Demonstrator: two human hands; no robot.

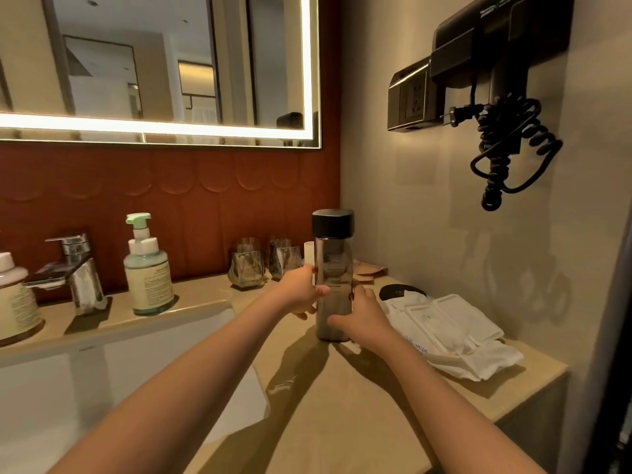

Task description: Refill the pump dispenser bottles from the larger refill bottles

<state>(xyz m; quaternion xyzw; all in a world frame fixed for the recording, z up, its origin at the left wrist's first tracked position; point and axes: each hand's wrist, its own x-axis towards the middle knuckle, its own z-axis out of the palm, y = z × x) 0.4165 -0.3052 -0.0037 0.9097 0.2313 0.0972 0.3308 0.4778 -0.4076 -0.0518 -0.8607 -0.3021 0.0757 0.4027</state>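
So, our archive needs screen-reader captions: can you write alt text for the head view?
A left hand and right hand grip a tall smoky translucent bottle with a black cap, upright on a beige counter. Left of it are a pale green pump dispenser bottle, chrome tap and white sink.

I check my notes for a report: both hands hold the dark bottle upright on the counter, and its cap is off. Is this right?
Not quite: the cap is on the dark bottle, as the head view shows. The rest is right: the left hand and the right hand hold it upright on the counter.
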